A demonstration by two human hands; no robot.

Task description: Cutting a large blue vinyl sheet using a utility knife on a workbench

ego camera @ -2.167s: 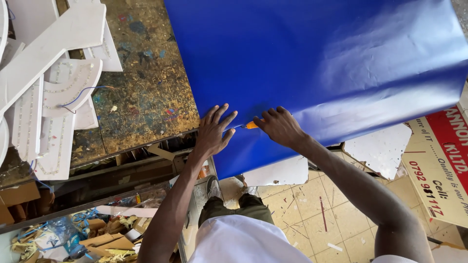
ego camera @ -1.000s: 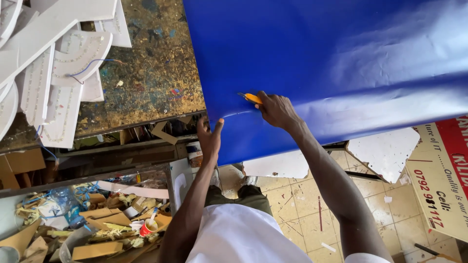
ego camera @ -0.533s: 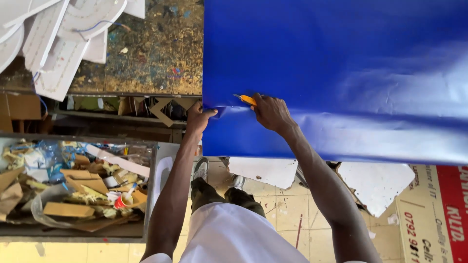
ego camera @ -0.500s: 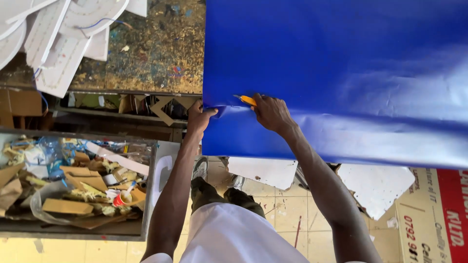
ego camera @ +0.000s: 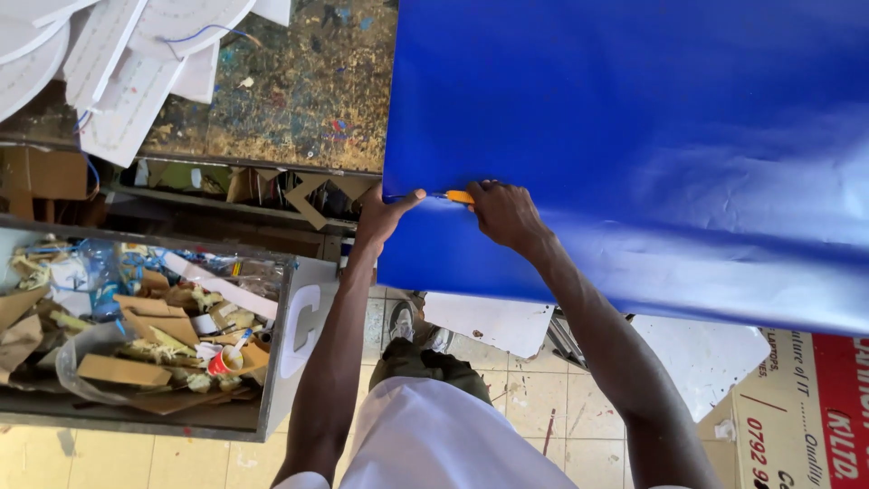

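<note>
A large glossy blue sheet [ego camera: 634, 118] lies over the worktable and hangs down past its front edge. My right hand [ego camera: 502, 213] is shut on an orange-handled cutter [ego camera: 458, 196], its tip in the sheet near the left border. My left hand [ego camera: 385, 215] grips the sheet's left edge just beside the cutter, thumb on top. A thin slit runs between the two hands. The cutter's blade is hidden.
White cut-out board shapes [ego camera: 118, 54] lie on the paint-stained worktable [ego camera: 290, 100] at upper left. A grey bin [ego camera: 299, 335] full of cardboard and paper scraps stands below on the tiled floor [ego camera: 507, 407]. A printed cardboard box [ego camera: 806, 417] sits at lower right.
The view has shifted so the sheet's left edge sits nearer the centre. My left hand went from flat on the sheet to gripping its left edge. The cutter stays in the sheet.
</note>
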